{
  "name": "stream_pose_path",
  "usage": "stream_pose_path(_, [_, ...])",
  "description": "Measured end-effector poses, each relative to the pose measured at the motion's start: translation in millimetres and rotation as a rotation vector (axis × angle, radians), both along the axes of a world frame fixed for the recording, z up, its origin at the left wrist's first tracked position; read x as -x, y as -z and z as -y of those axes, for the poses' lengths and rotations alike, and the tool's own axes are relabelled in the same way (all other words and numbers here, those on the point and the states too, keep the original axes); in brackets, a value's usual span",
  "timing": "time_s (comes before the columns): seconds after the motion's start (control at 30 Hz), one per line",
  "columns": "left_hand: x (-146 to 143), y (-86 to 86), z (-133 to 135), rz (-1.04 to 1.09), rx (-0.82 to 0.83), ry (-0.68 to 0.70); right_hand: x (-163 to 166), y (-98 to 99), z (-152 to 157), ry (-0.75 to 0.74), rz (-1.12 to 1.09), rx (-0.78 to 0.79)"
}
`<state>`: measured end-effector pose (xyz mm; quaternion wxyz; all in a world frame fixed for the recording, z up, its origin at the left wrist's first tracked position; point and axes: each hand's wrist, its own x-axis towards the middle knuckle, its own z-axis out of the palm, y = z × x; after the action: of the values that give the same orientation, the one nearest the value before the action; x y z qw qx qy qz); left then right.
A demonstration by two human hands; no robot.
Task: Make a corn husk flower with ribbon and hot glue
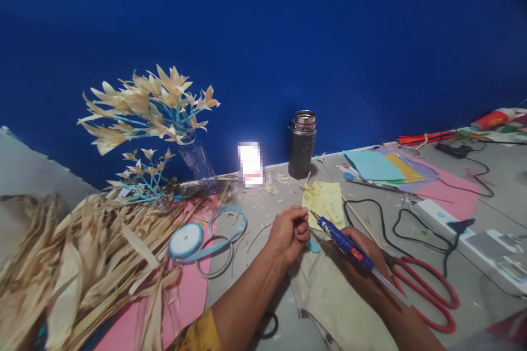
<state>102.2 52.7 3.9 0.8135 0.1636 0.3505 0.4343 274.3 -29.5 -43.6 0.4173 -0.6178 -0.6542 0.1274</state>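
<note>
My right hand [362,249] is closed around a blue hot glue gun [343,241], with a clear glue stick [389,283] running out of its back end. Its tip points up and left, close to the fingers of my left hand [290,233]. Those fingers are curled in a pinch; what they hold is too small or hidden to make out. A small light-blue piece [313,245] shows just below them. Behind the tip lies a yellow paper [329,203] with dried bits on it. Red-handled scissors [428,290] rest beside my right forearm.
Dried husks [99,263] are heaped at left, near a blue ribbon roll [186,241]. Pale husk flowers [152,104] stand in a clear vase [197,159]. At the back is a dark flask [302,145]. Coloured sheets [376,165], a black cable [420,244] and a power strip [444,225] lie right.
</note>
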Motion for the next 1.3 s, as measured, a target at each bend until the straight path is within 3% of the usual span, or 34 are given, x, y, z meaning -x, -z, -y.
stream_pose_path(0.2, [1.6,0.7,-0.3,0.011,-0.004,-0.012,-1.2,-1.2,2.0,0.067,-0.031,0.012])
stream_pose_path(0.43, [2.1,-0.5,-0.7,0.011,-0.016,-0.016,-1.4,-0.7,-0.7,-0.004,0.043,-0.004])
stream_pose_path(0.67, [3.4,-1.2,-0.9,0.007,-0.020,-0.009,-2.8,-1.8,1.4,0.096,-0.007,-0.046])
stream_pose_path(0.87, [1.8,1.8,0.2,-0.002,-0.028,-0.003,-2.0,-1.4,0.2,-0.037,0.039,-0.078])
stream_pose_path(1.1, [3.3,3.2,-2.4,-0.006,-0.042,-0.004,-5.2,0.7,0.5,0.065,0.027,-0.084])
stream_pose_path(1.3, [2.9,2.2,-1.7,-0.010,-0.060,-0.005,-6.8,9.7,-3.2,0.001,0.144,-0.085])
